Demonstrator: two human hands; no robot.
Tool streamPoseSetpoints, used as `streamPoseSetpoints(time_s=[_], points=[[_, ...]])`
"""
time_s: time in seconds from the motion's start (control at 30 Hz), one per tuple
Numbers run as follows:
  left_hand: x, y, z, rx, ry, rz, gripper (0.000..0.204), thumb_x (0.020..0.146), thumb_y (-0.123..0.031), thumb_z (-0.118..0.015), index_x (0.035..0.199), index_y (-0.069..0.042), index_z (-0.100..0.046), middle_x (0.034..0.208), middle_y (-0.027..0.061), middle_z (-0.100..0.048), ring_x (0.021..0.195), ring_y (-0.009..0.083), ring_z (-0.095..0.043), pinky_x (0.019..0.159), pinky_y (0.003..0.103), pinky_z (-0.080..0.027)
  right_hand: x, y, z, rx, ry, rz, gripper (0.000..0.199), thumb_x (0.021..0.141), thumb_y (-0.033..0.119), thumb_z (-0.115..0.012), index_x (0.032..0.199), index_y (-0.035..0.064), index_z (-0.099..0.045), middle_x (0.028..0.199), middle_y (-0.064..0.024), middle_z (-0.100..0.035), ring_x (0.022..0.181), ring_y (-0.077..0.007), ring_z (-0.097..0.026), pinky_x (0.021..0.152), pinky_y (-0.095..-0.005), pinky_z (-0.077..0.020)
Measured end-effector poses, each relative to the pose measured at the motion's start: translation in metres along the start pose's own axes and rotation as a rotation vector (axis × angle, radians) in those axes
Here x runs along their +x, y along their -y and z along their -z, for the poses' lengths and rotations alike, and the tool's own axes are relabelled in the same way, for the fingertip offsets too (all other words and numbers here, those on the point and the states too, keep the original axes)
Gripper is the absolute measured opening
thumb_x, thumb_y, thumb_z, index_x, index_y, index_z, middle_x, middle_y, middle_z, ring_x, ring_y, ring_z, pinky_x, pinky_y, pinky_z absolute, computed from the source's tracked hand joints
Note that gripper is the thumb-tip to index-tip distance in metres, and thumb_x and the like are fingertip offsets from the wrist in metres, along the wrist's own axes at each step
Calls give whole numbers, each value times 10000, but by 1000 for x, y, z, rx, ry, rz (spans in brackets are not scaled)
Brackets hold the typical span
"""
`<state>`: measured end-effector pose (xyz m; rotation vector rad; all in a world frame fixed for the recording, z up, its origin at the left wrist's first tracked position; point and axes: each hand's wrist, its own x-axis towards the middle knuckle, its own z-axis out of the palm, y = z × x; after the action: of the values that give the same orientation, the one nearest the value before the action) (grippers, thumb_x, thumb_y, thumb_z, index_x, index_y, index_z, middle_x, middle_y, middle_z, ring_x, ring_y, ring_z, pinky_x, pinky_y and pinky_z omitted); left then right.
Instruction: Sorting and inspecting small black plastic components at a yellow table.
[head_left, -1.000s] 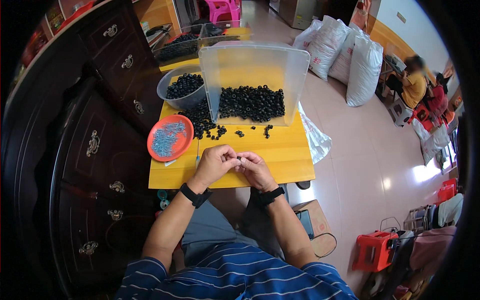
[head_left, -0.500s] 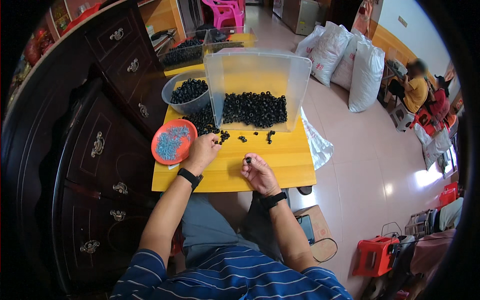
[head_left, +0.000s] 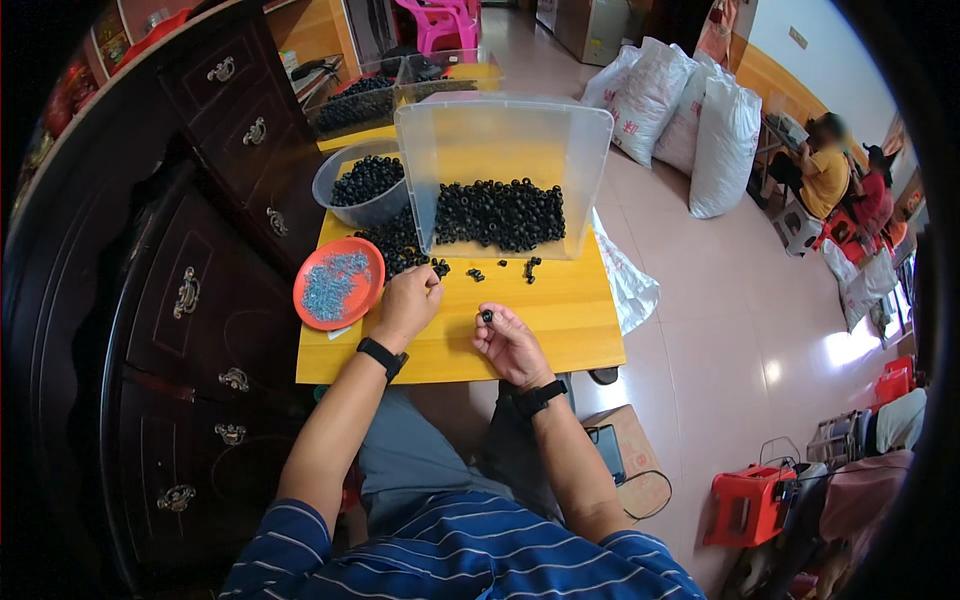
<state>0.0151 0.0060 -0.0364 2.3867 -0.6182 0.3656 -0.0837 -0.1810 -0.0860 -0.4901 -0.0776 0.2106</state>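
My right hand (head_left: 511,345) is above the front of the yellow table, its thumb and fingers closed on a small black ring-shaped part (head_left: 487,316). Farther left, my left hand (head_left: 408,303) has its fingers curled together beside the near edge of a heap of similar black parts (head_left: 396,245). What is in those fingertips, if anything, is hidden. An orange-red plate (head_left: 301,293) stands next to my left wrist, with many small clear-blue pieces (head_left: 335,285) on it. A few loose black parts (head_left: 475,275) lie beyond my hands.
A clear plastic bin (head_left: 598,190) tipped on its side holds many black parts. A round clear bowl (head_left: 322,190) of them stands left of it. Dark drawers (head_left: 185,290) border the left side. White sacks (head_left: 725,150) and two seated people are at right.
The view has shifted slightly, so the table appears a little farther left. My left hand has moved slightly right against the table, its fingers drawn in. My right hand still holds the black part.
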Motion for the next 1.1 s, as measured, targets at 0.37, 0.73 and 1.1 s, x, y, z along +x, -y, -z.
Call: streamPoseSetpoints(time_s=[0.37, 0.73, 1.1], points=[[-42, -48, 10, -515, -28, 27, 128, 832, 5, -654, 958, 2, -677, 784, 95, -688, 680, 152, -677, 611, 277, -515, 2, -1, -2, 10, 8, 7, 221, 983, 168, -585, 1172, 53, -580, 959, -33, -619, 856, -118, -609, 815, -289, -539], [-48, -73, 14, -640, 72, 111, 72, 851, 27, -671, 919, 26, -647, 802, 80, -713, 718, 128, -710, 630, 246, -552, 1, -3, 3, 23, 17, 10, 214, 978, 157, -595, 1163, 50, -587, 965, -34, -643, 854, -119, -629, 832, -296, -540], [-43, -66, 6, -620, 8, 17, 53, 844, 27, -682, 895, 36, -672, 816, 79, -687, 715, 128, -700, 623, 245, -540, 9, -4, 4, -42, 61, 11, 178, 981, 145, -595, 1139, 64, -598, 974, -29, -641, 863, -119, -619, 860, -312, -529]])
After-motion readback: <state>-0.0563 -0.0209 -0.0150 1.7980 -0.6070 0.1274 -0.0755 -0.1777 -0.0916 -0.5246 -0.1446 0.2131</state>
